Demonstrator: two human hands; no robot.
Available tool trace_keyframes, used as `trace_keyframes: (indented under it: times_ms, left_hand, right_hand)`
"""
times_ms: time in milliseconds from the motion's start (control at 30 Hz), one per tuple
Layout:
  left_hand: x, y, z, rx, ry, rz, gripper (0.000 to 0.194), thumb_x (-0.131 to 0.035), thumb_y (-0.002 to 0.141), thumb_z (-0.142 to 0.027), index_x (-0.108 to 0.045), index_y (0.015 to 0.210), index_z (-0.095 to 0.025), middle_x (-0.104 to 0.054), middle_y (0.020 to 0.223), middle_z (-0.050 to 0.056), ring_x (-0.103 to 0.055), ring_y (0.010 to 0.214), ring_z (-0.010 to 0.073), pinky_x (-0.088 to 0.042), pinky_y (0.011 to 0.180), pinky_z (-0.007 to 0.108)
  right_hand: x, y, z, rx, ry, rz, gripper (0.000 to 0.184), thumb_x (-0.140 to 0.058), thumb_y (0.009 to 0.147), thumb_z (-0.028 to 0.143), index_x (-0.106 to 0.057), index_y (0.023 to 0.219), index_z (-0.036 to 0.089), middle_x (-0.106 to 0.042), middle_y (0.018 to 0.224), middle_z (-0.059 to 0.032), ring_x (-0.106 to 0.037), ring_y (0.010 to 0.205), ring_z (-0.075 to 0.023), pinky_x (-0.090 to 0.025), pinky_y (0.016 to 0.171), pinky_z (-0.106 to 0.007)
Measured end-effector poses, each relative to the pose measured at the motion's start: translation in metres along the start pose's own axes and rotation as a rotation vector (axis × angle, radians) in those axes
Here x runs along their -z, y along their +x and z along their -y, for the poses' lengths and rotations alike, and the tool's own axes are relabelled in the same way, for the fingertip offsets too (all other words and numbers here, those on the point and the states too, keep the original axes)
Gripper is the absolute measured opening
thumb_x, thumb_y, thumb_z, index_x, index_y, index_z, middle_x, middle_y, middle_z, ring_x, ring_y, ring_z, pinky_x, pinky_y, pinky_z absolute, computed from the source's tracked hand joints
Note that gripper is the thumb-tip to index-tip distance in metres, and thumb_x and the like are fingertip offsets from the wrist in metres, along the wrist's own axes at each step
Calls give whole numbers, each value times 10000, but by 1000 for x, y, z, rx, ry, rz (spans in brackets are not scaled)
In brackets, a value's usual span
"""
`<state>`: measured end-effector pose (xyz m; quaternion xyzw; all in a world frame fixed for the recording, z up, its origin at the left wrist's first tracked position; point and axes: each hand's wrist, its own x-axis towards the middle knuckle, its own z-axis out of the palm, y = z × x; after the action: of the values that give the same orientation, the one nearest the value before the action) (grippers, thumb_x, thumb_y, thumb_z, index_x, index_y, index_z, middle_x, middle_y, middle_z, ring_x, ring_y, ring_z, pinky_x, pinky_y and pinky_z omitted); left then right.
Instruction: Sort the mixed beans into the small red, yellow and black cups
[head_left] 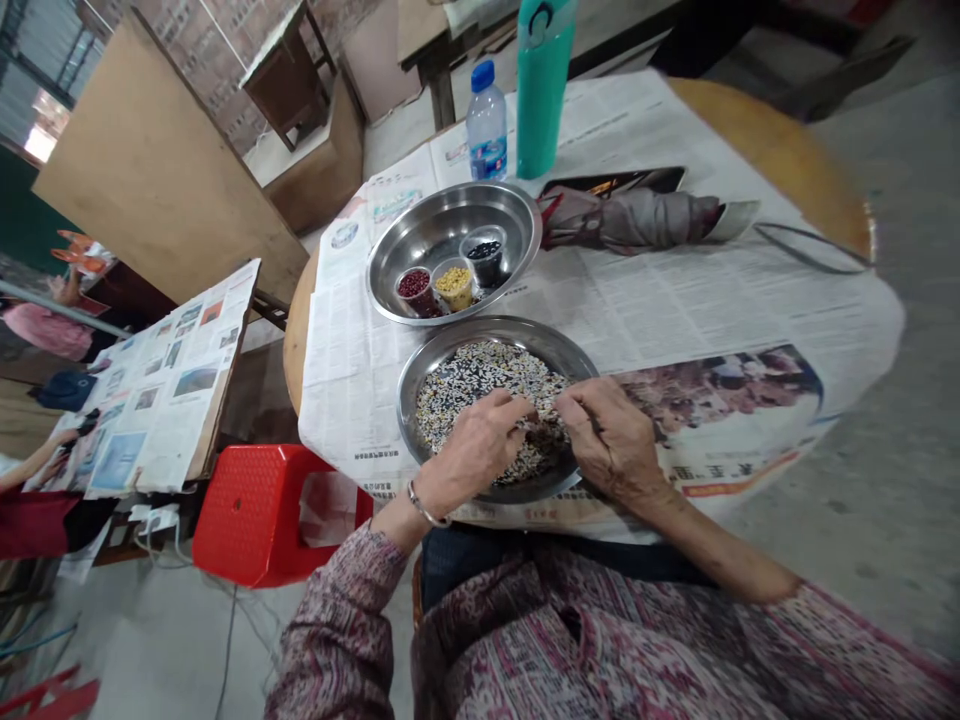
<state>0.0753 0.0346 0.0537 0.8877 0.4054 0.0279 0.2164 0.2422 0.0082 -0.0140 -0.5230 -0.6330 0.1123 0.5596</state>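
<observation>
Two hands are working in the near steel basin (420,385) at the frame's centre. Left hand (472,450) and right hand (607,440) are pinching at mixed beans (480,375), fingertips pointing toward each other. Three small cups (456,283) are sitting in the far basin (517,215) above, on the desk (675,290).

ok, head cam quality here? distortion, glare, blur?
Head view: strong wide-angle warp, the round table edge bends and smears at right; soft, even light with mild sheen on the far bowl; left hand and right hand over the near bowl stay fairly sharp; corners are blurred.
</observation>
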Motion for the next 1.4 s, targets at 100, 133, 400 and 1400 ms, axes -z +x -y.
trace_keyframes:
  times_ms: [100,133,400,1400]
  left_hand:
    - [4,-19,-4,-104,-2,84,207,-503,1022,-177,-624,1188,-203,-668,1139,49,-634,1097,180,-551,1004,352]
    - [3,-23,-4,-152,2,113,220,-487,1030,-175,-617,1204,-211,-666,1182,47,-628,1127,172,-534,1039,351]
    - [-9,8,11,-234,230,67,318,-413,1027,-115,-588,1283,-186,-589,1310,89,-559,1215,213,-560,996,350]
    - [26,-35,22,34,150,21,188,-708,899,-328,-662,1030,-200,-615,1171,69,-574,1118,229,-528,966,369]
  right_hand:
    - [0,0,-1,4,12,9,222,-486,981,279,-516,762,272,-600,711,-23,-567,723,-216,-469,694,-368]
    - [0,-1,-1,5,14,8,221,-489,980,277,-516,761,271,-598,711,-23,-564,724,-215,-467,695,-368]
    - [-1,-1,-1,-4,22,7,208,-496,980,282,-528,776,271,-610,731,-24,-567,728,-216,-475,720,-381]
    - [2,-3,-1,-29,27,44,245,-440,1006,276,-516,773,262,-584,716,-27,-555,726,-209,-452,707,-370]
